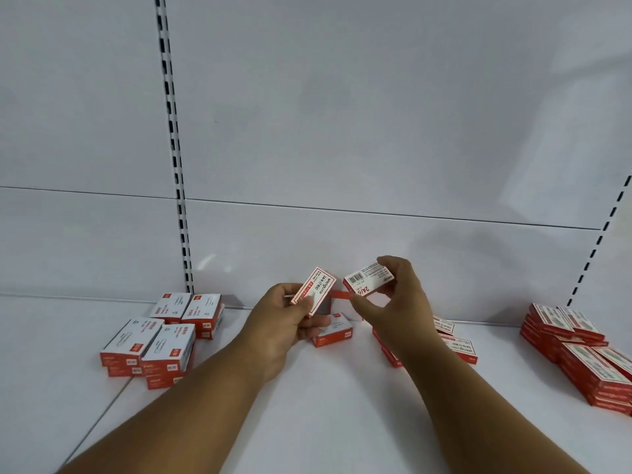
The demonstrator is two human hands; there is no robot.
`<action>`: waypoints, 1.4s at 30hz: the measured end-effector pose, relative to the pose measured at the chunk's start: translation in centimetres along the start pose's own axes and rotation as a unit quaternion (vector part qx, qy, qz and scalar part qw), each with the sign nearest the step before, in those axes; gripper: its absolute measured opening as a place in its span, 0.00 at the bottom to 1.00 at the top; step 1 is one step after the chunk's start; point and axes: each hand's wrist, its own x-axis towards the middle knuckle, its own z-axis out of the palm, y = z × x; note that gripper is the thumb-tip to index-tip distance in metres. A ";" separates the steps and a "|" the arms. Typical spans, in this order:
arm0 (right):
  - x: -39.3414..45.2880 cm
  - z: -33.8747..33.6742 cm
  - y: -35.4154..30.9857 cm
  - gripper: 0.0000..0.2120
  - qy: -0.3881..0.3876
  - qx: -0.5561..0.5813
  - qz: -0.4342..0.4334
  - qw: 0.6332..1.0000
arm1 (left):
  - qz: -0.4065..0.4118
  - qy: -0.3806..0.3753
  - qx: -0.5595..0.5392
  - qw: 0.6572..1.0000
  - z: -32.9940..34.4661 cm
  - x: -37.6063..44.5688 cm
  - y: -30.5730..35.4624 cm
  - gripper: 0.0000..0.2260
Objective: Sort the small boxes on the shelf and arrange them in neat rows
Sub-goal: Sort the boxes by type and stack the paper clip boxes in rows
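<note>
My left hand (pixel 284 323) holds a flat red-and-white staple box (pixel 314 291) up above the white shelf (pixel 307 405), its label facing me. My right hand (pixel 400 302) grips a second staple box (pixel 367 279), tilted, with its barcode side up. The two boxes are close together but apart. A paper-clip box (pixel 333 330) lies on the shelf just under my hands. Paper-clip boxes (pixel 160 340) are stacked in rows at the left. Staple boxes (pixel 578 350) are stacked at the right. A few loose staple boxes (pixel 456 347) lie behind my right wrist, partly hidden.
The white back panel (pixel 342 131) rises behind the shelf, with slotted uprights at the left (pixel 178 186) and the right (pixel 595 254). A seam in the shelf surface (pixel 102 412) runs diagonally at the lower left.
</note>
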 end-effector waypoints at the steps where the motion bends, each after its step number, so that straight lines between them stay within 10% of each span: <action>1: 0.1 0.1 0.0 0.28 -0.013 0.025 0.011 1.000 | -0.004 -0.002 -0.002 1.000 -0.1 0.0 0.0 0.07; 8: 0.8 -0.3 -0.3 0.20 -0.070 0.111 0.071 0.989 | -0.013 -0.012 0.011 1.000 -0.5 0.5 0.1 0.07; 13: 0.6 0.3 -1.0 0.28 -0.119 0.316 0.293 0.895 | 0.018 -0.022 0.059 0.998 -0.1 0.7 -0.4 0.10; 28: 1.1 -4.1 -2.0 0.08 -0.012 0.282 0.217 0.935 | 0.084 0.022 0.142 0.986 5.1 -0.8 2.0 0.12; 42: -0.4 -27.3 7.7 0.09 0.057 0.112 0.159 0.979 | 0.027 -0.074 0.176 0.981 27.9 -4.7 -4.5 0.08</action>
